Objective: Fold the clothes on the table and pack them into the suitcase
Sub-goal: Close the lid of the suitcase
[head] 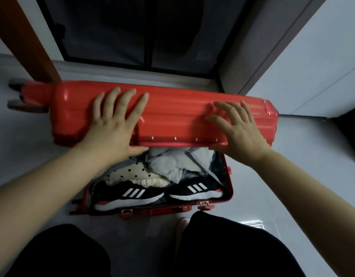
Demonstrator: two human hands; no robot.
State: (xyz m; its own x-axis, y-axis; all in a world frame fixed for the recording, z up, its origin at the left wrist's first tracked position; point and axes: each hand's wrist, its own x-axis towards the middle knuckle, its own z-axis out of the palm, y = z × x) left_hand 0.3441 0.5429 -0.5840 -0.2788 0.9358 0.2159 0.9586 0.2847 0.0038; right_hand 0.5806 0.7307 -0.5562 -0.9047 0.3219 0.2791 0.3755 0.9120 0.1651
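Note:
A red hard-shell suitcase lies on the floor with its ribbed lid (172,116) partly lowered over the base (229,188). My left hand (114,120) lies flat on the lid's left part, fingers spread, thumb at the lid's front edge. My right hand (238,128) rests on the lid's right part with fingers spread. Inside the base I see light grey-blue clothes (172,164), a cream dotted garment (128,172) and two black sneakers (132,194) with white stripes along the front wall.
The suitcase wheels (18,96) stick out at the left. A wooden post (22,37) stands behind the left end, a dark glass door (132,31) behind the case, a grey wall (322,66) at right. My knees in black trousers (232,246) are close to the front.

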